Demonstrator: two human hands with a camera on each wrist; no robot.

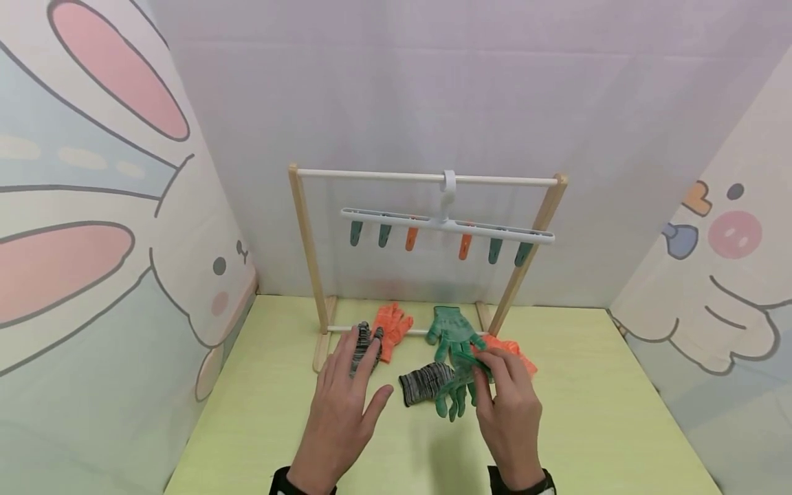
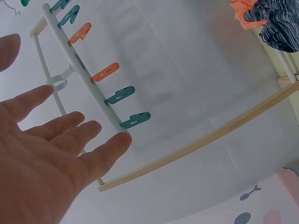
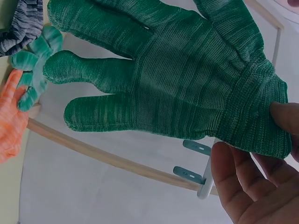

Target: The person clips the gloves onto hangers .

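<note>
My right hand (image 1: 510,405) pinches a green knitted glove (image 3: 182,79) by its ribbed cuff, and the glove's fingers hang down in the head view. Open and holding nothing, my left hand (image 1: 343,395) has its fingers spread, overlapping a black-and-grey glove (image 1: 361,347) in the head view. A second green glove (image 1: 450,326) lies flat behind the held one. Between the hands lies another black-and-grey glove (image 1: 425,383). One orange glove (image 1: 391,326) is at the back left; a second orange glove (image 1: 520,354) is partly hidden behind my right hand.
A wooden rack (image 1: 306,240) stands at the back of the pale yellow table (image 1: 594,412). From its white top bar hangs a white hanger (image 1: 396,218) with green clips (image 1: 383,236) and orange clips (image 1: 465,246). Printed cartoon curtains surround the table.
</note>
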